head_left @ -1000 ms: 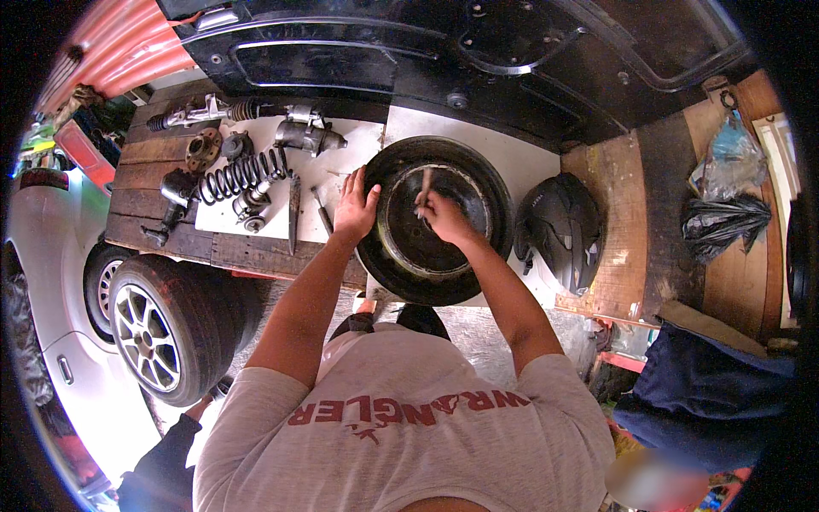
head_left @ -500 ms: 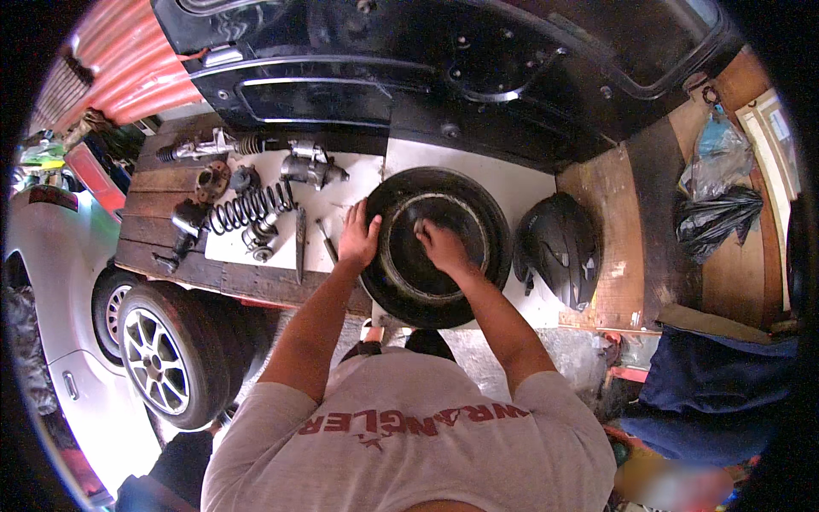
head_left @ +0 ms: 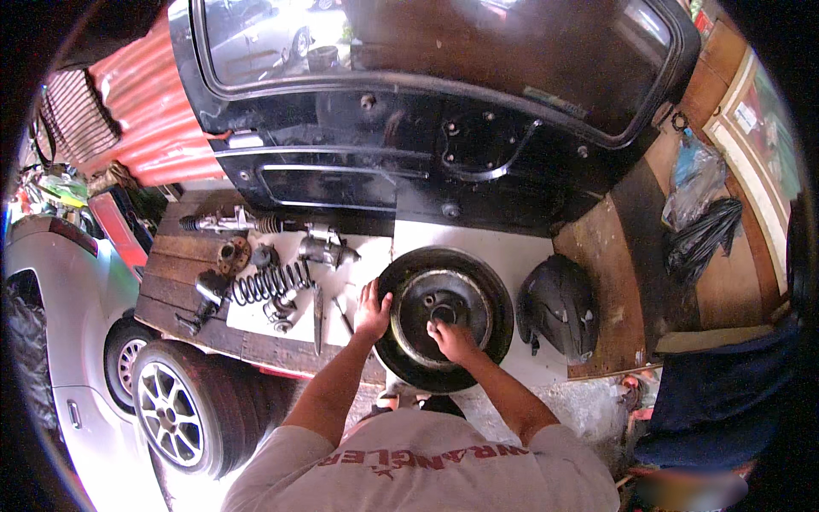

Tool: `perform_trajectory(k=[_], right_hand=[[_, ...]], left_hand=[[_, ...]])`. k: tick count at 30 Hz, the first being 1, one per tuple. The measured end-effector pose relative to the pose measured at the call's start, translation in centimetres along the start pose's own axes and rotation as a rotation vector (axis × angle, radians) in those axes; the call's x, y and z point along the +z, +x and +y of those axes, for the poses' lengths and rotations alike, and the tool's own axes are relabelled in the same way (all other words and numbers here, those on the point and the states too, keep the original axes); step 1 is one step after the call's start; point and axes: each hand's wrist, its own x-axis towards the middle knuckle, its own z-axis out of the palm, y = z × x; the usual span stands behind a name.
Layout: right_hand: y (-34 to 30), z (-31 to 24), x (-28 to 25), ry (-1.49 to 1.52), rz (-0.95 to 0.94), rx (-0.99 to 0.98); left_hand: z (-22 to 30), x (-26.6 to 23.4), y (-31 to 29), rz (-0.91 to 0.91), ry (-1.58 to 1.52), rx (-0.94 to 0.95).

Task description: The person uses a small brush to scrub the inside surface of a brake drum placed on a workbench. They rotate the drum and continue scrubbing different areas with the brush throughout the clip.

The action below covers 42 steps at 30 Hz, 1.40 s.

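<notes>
A dark wheel with a black tyre lies flat on the white board, its dull metal rim facing up. My left hand rests against the tyre's left edge, fingers stretched out and thumb apart. Inside the rim, my right hand is closed, with thumb and fingers together beside the hole at the hub. Whatever those fingers hold, if anything, is too small or hidden to make out. Just left of my left hand lies a thin tool with a dark handle, and beside it a long flat dark tool.
A black helmet sits right of the wheel. A coil spring, a steering rack and other car parts lie to the left. Behind stands a black car tailgate. Left of the bench are a spoked wheel and a silver car.
The view has tipped upward, so the bench sits lower in it. My right hand has shifted from the upper left of the hub to its near side. My left hand stays on the tyre.
</notes>
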Motion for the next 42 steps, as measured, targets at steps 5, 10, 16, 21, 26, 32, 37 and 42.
perform_trajectory(k=[5,10,16,21,26,32,37,42], right_hand=[[-1.0,0.4,-0.4,0.094,0.093,0.117],[-1.3,2.6,2.3,0.165,0.194,0.003],[-1.4,1.6,0.5,0.141,0.168,0.045],[-0.3,2.8,0.1,0.208,0.086,-0.017],[-0.3,3.0,-0.3,0.28,0.094,-0.149],[0.4,2.0,-2.7,0.363,-0.082,0.007],[1.1,3.9,-1.1,0.424,0.019,-0.21],[0.4,5.7,-1.0,0.408,-0.137,-0.096]], left_hand=[[-1.2,0.8,0.2,-0.028,0.017,-0.006],[-2.3,1.6,0.4,-0.035,0.042,-0.014],[-2.3,1.5,0.5,-0.049,-0.023,-0.037],[-2.0,1.2,0.6,-0.032,0.006,-0.015],[-0.4,0.7,0.2,-0.073,0.028,-0.05],[-1.8,1.0,0.4,0.006,0.082,-0.004],[-0.9,0.8,0.3,-0.037,0.164,-0.08],[-2.6,1.7,0.4,0.029,0.205,-0.016]])
